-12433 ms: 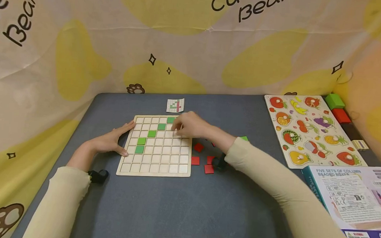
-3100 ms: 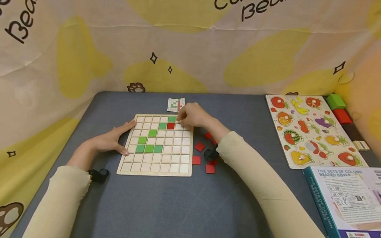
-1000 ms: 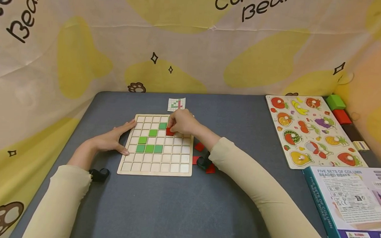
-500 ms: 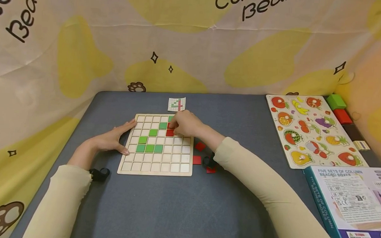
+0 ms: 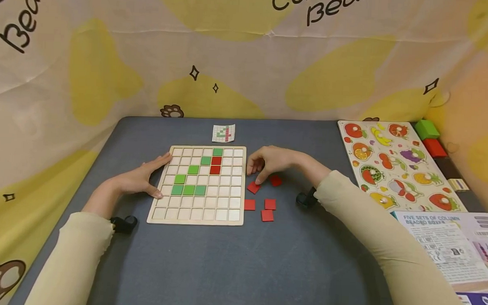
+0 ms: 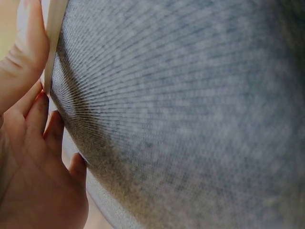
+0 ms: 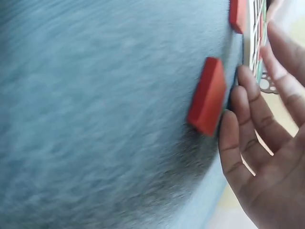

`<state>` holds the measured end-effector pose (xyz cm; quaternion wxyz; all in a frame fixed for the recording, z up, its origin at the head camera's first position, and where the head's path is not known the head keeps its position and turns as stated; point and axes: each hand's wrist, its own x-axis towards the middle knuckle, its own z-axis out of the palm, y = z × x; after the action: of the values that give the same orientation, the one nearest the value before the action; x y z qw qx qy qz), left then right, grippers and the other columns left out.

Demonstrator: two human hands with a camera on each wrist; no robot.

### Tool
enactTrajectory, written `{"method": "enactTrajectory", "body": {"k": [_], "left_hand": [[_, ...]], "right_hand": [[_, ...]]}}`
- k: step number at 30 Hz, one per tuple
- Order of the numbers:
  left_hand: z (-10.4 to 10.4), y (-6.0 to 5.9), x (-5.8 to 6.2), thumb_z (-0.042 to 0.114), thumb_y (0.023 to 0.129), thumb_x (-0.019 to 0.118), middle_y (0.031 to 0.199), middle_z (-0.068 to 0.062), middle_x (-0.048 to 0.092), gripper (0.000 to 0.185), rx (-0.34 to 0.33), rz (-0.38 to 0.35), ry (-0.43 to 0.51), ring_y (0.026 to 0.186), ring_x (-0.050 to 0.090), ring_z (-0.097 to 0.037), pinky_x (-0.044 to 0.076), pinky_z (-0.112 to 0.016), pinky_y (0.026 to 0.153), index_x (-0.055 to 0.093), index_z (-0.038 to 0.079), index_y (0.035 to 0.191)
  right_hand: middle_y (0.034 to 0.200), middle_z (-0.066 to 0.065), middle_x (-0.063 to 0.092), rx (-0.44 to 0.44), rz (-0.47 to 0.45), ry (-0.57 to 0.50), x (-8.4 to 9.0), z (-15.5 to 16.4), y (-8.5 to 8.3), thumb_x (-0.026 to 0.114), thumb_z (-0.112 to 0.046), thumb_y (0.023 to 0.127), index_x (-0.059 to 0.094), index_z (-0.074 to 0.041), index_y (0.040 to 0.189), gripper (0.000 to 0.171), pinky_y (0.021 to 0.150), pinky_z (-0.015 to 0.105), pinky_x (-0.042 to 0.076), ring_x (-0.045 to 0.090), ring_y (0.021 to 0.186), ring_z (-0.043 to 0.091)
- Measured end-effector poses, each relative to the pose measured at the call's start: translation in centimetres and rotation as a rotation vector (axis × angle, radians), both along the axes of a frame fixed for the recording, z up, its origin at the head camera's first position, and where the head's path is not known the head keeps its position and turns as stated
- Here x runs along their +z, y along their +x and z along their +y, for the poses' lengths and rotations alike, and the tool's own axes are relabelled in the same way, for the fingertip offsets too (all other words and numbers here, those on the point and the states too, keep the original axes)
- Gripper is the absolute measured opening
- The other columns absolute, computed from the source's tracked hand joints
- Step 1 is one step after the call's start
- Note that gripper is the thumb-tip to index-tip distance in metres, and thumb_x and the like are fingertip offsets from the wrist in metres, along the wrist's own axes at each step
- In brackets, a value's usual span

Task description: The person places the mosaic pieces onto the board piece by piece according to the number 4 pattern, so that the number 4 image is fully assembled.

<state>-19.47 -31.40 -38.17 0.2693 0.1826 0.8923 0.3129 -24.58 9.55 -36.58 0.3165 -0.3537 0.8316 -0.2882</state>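
Since half a second ago our right hand [image 5: 269, 162] has left the grid board [image 5: 198, 185] and swung out to the loose red tiles [image 5: 262, 202] on the tabletop [image 5: 232, 264], leaving a second red tile seated under the first, so two red tiles [image 5: 215, 165] now stand stacked in one column beside the green diagonal [image 5: 195, 168].

Our right grip is apart and holds nothing: the fingers are loosely bent, their tips coming down on the nearest red tile [image 5: 253, 187], which the right wrist view shows lying just beside the fingertips [image 7: 231, 119]. We judge it is placed there because that tile is the closest of the spare pile to the board's edge.

Our left hand [image 5: 140, 181] lies flat with straight fingers against the board's left edge, the thumb along the rim [image 6: 50, 43], so its grip is apart too; we judge it braces the board so it does not slide while tiles are pressed in.

Beyond the board's far edge sits the small pattern card [image 5: 223, 133], showing green and red squares, within easy sight for copying. A fruit puzzle [image 5: 397, 164] and a printed box [image 5: 450, 249] lie well apart on the right.
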Motion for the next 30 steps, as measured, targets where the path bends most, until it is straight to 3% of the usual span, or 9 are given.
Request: {"method": "enactTrajectory", "body": {"k": [7,16,23,30], "left_hand": [[0.0,-0.1,0.1,0.024,0.071,0.086,0.166,-0.020,-0.011,0.124,0.003,-0.006,0.000,0.152,-0.014,-0.046,-0.014,-0.070,0.116,0.001,0.010,0.160],[0.2,0.0,0.2,0.018,0.072,0.085,0.166,-0.021,-0.011,0.122,0.001,-0.015,0.026,0.152,-0.013,-0.047,-0.013,-0.071,0.116,0.002,0.007,0.160],[0.2,0.0,0.0,0.018,0.071,0.086,0.166,-0.021,-0.010,0.122,-0.005,-0.009,0.027,0.153,-0.013,-0.046,-0.013,-0.071,0.116,0.003,0.007,0.160],[0.1,0.1,0.1,0.020,0.070,0.086,0.167,-0.019,-0.010,0.123,-0.001,-0.002,0.011,0.153,-0.013,-0.045,-0.014,-0.070,0.117,0.004,0.008,0.160]], "right_hand": [[0.107,0.004,0.059,0.056,0.017,0.022,-0.7,0.2,0.5,0.085,-0.019,0.076,0.074,-0.023,0.106,0.032,0.088,0.031,0.047,0.052,0.102,0.019],[0.102,0.003,0.060,0.049,0.067,0.004,-1.1,0.0,0.8,0.087,-0.017,0.073,0.075,-0.022,0.098,0.028,0.087,0.031,0.044,0.050,0.097,0.019],[0.090,0.000,0.066,-0.024,0.089,0.022,-0.6,-0.4,0.7,0.086,-0.016,0.075,0.068,-0.016,0.087,0.022,0.078,0.027,0.050,0.059,0.086,0.016],[0.078,0.000,0.068,-0.163,0.129,-0.122,0.6,-3.5,0.9,0.084,-0.016,0.077,0.069,-0.013,0.086,0.017,0.067,0.024,0.048,0.061,0.072,0.013]]}}
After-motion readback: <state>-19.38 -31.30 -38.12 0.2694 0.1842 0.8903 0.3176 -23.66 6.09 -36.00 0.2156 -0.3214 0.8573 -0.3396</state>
